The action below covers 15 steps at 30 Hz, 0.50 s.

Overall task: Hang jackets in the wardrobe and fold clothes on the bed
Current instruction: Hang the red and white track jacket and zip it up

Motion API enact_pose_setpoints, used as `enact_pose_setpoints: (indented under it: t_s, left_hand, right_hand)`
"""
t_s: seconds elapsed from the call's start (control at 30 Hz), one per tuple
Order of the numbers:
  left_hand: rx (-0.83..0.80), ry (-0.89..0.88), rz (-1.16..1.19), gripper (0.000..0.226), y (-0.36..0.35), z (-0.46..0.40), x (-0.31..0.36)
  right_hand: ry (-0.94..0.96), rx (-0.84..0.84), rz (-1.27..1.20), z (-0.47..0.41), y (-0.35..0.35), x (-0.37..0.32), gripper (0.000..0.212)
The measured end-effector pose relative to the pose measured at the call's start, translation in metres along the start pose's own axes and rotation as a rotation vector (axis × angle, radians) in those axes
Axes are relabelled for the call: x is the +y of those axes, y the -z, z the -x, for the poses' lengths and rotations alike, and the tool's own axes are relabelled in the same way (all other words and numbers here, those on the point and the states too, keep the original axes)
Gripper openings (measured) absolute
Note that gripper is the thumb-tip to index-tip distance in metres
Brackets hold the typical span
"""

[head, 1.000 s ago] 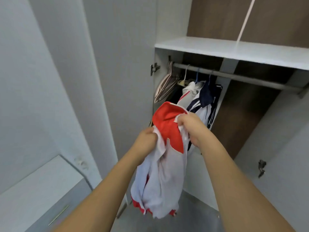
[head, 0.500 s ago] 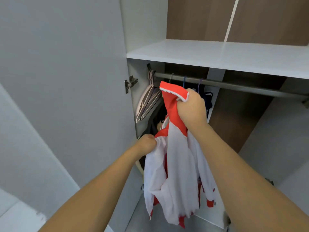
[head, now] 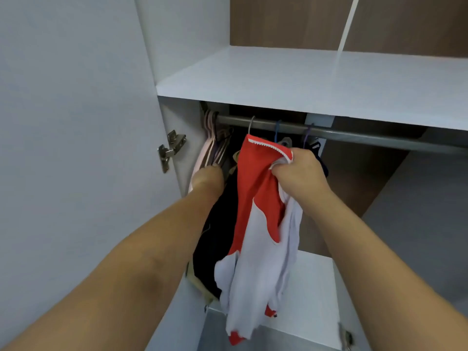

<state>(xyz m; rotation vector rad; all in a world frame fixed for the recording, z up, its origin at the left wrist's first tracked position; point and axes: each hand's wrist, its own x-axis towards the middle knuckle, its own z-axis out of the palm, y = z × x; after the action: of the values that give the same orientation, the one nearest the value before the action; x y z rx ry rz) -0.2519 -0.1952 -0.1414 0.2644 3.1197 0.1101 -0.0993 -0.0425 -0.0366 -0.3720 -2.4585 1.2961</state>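
A red and white jacket hangs from my right hand, which grips it at the red collar just below the wardrobe rod. My left hand has reached into the wardrobe's left end and is against the lower ends of a bunch of empty hangers that hang from the rod. Its fingers point away from me and are hidden, so I cannot see whether they hold a hanger. A dark garment hangs between my two arms.
A white shelf runs above the rod. The open wardrobe door stands at the left with its metal hinge. More hung clothes show behind my right hand. The rod's right part is bare.
My left hand let go of the jacket and moved up and forward to the empty hangers. My right hand still holds the jacket up alone. I have moved closer to the wardrobe.
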Motion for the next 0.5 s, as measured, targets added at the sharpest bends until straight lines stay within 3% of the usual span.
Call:
enact_pose_setpoints:
  t_s: [0.13,0.23,0.3,0.43,0.5]
  left_hand:
    - [-0.013,0.025,-0.203,0.034,-0.004,-0.024,0.003]
    - [-0.002,0.033,-0.201,0.03,-0.008,-0.035,0.004]
    - [0.014,0.071,-0.082,0.028,-0.011,-0.038,0.005]
    - [0.059,0.201,0.457,0.029,-0.003,-0.039,0.003]
    - [0.102,0.218,0.591,0.027,0.006,-0.037,0.003]
  right_hand:
    - [-0.038,-0.029,-0.026,-0.028,0.0,-0.007,0.034]
    - [-0.08,-0.06,-0.041,-0.042,-0.005,-0.005,0.033]
    - [-0.143,-0.077,-0.014,-0.048,-0.007,-0.002,0.029]
    - [-0.281,-0.156,-0.13,-0.049,-0.007,-0.001,0.029]
    - [-0.296,-0.199,-0.186,-0.042,-0.008,-0.001,0.027]
